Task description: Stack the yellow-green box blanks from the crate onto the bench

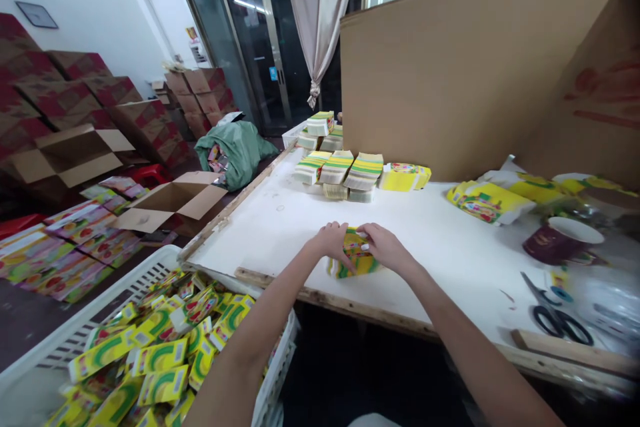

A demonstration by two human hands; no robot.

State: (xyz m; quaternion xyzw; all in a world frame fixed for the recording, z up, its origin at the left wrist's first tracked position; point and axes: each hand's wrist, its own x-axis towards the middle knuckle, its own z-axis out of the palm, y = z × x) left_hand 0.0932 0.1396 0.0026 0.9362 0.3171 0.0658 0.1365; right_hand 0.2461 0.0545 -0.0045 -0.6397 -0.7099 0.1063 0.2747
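A small stack of flat yellow-and-green printed cartons [356, 265] stands on the white tabletop [270, 223] near its front edge. My left hand [331, 243] grips the stack from the left, its thumb across the near face. From the right, my right hand [386, 248] closes on the upper part with curled fingers; white wrapping shows on its fingertips. Farther back are several piles of flat cartons [337, 167] with striped edges. Beside them lies a yellow bundle [405, 177].
Left of the table, a white basket [167, 257] holds many filled yellow packets [160, 357]. On the right are more yellow cartons [487, 202], a dark mug [563, 240], scissors [560, 320] and a wooden strip [570, 350]. A cardboard panel [450, 73] stands behind.
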